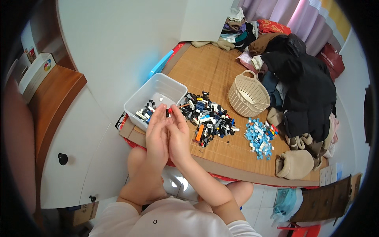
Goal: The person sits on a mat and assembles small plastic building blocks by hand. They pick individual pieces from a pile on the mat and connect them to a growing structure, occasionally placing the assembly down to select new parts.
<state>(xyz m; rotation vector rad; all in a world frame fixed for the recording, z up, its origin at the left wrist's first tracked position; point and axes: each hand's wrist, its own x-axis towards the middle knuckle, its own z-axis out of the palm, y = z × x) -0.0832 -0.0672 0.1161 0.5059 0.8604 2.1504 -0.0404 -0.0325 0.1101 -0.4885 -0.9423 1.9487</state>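
Observation:
My left hand (156, 136) and my right hand (178, 138) are cupped together, palms facing, above the near edge of a clear plastic bin (133, 103). A few small black and red building bricks (169, 111) show between the fingertips; how many lie deeper in the palms is hidden. Inside the bin, loose bricks (143, 114) are gathered at its left and near side. Right of the bin a large pile of mixed bricks (209, 120), mostly black, white and grey, spreads over a bamboo mat (197, 75).
A beige woven basket (237, 96) stands behind a heap of light-blue bricks (258, 138), with a colourful puzzle cube (271, 130) beside it. Clothes, including a black padded jacket (306, 94), cover the right side. A blue lid (161, 65) leans behind the bin. A white cabinet (75, 158) is at left.

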